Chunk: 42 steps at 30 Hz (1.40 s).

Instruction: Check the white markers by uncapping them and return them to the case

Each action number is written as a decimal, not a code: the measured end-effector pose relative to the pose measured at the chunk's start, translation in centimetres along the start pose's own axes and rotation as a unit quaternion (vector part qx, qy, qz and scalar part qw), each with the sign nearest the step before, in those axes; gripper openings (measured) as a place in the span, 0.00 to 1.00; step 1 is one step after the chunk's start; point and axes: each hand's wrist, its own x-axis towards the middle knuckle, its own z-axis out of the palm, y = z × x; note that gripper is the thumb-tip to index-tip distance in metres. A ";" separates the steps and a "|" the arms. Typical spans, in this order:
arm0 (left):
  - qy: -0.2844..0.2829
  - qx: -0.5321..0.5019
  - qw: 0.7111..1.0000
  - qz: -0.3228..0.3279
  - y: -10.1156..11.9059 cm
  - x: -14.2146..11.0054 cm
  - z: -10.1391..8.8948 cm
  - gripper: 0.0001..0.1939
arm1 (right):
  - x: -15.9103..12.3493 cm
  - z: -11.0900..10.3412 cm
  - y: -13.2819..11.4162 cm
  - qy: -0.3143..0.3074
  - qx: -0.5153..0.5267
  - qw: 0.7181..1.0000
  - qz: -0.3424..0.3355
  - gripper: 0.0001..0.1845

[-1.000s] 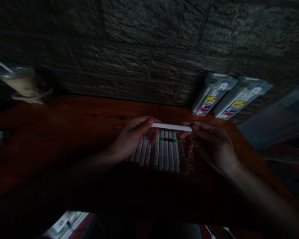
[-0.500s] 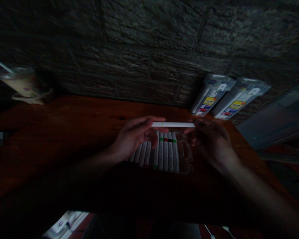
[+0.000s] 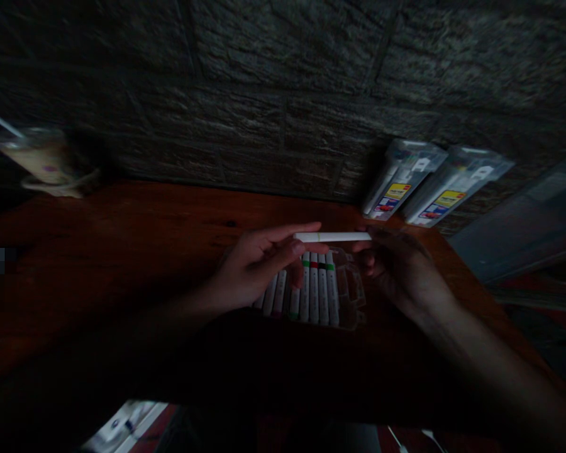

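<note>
A white marker [image 3: 337, 237] with a thin yellowish ring lies level between my hands, above an open clear case. My left hand [image 3: 259, 264] has its thumb and fingers at the marker's left end. The right end is pinched by my right hand [image 3: 400, 267]. Beneath, the clear plastic case [image 3: 353, 289] holds a row of several white markers [image 3: 314, 296] with green, red and black bands. My left hand covers part of that row.
Two upright clear marker cases [image 3: 389, 189] [image 3: 441, 195] with yellow and blue labels stand against the stone wall [image 3: 245, 94] at the back right. At the far left of the wooden table [image 3: 170, 220] is a drink cup [image 3: 42, 160] with a straw.
My left hand has shifted slightly right along the marker, and its fingers reach further over the row. My right hand stays almost where it was, still on the marker.
</note>
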 end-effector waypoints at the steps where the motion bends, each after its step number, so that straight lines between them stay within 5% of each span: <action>1: 0.000 0.005 1.000 0.001 0.1 0.0 0.1 0.22 | 0.0 0.0 0.0 0.000 0.002 1.000 0.001 0.02; 13: 0.028 -0.072 0.995 -0.067 -0.9 0.4 -0.2 0.21 | -0.4 0.2 -0.2 -0.008 -0.038 0.997 -0.061 0.04; 34: 0.067 0.068 0.993 -0.068 -0.2 0.6 0.0 0.12 | -0.7 0.2 0.4 -0.047 -0.113 0.986 -0.113 0.04; 42: 0.050 0.091 0.992 -0.075 -0.5 0.3 0.3 0.10 | -1.0 0.2 0.6 -0.069 -0.307 0.928 -0.201 0.05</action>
